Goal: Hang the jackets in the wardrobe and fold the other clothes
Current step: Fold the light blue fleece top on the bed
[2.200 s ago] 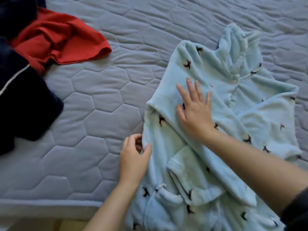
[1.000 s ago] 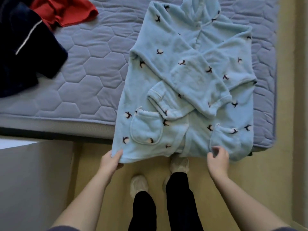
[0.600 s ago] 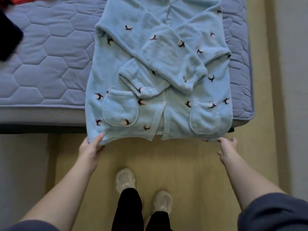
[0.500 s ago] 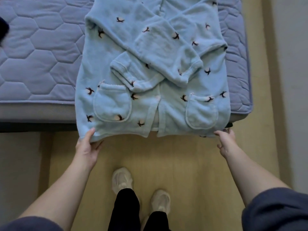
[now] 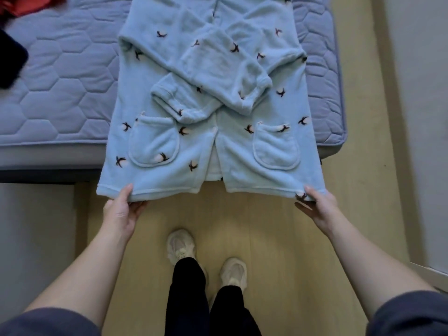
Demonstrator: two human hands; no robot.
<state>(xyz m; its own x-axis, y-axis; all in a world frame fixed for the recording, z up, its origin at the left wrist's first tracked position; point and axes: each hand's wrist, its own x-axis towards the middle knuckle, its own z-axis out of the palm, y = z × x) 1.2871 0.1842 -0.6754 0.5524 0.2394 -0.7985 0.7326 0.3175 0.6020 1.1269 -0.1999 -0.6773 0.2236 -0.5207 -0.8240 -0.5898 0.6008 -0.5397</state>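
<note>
At the far left of the bed (image 5: 68, 76) we see a dark garment (image 5: 9, 61) on the left edge of the view, with a bit of red cloth (image 5: 21, 6) behind it at the far corner of what shows. Both lie well apart from the robe.

Our left hand (image 5: 121, 212) grips the robe's (image 5: 218, 146) lower left hem corner. The thumb lies on top and the fingers (image 5: 139, 204) are curled beneath, clamped on the fleece.

The pale blue robe lies front up near the bed's right near corner. Its lower part reaches past the near edge and is held out over the floor (image 5: 266, 226). Both sleeves are folded across the chest and cross each other above the two pockets.

Below the hem our shoes (image 5: 180, 246) stand on the floor.

Our right hand (image 5: 320, 207) holds the lower right hem corner the same way, thumb above and fingers (image 5: 303, 206) under, pinched on the cloth.
</note>
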